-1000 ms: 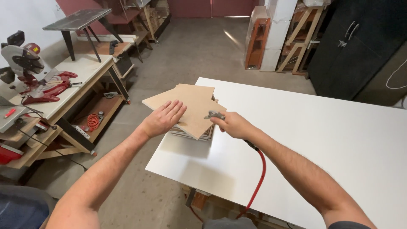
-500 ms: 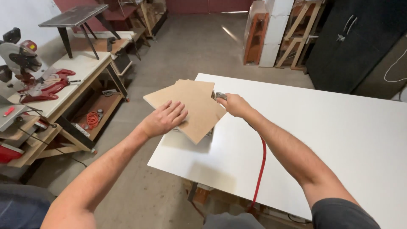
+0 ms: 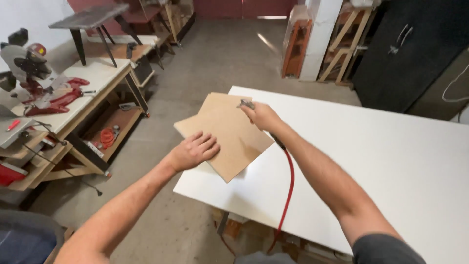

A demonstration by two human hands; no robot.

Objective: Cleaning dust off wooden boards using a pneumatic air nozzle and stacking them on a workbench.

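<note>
A stack of thin brown boards (image 3: 229,132) lies on the near left corner of a white table (image 3: 371,161), partly overhanging its edge. My left hand (image 3: 194,150) rests flat on the top board, fingers spread. My right hand (image 3: 261,115) is closed on a small metal air tool (image 3: 245,104) at the far edge of the boards. A red hose (image 3: 288,188) runs from the tool under my right forearm and down past the table's front edge.
A workbench (image 3: 73,105) to the left carries a red mitre saw (image 3: 36,80), with tools and a red cord on its lower shelf. A dark cabinet (image 3: 410,54) and wooden frames (image 3: 342,46) stand at the back. Concrete floor lies between bench and table.
My right hand with the tool has slid away along the boards toward their far edge. My left hand has stayed pressed on the top board.
</note>
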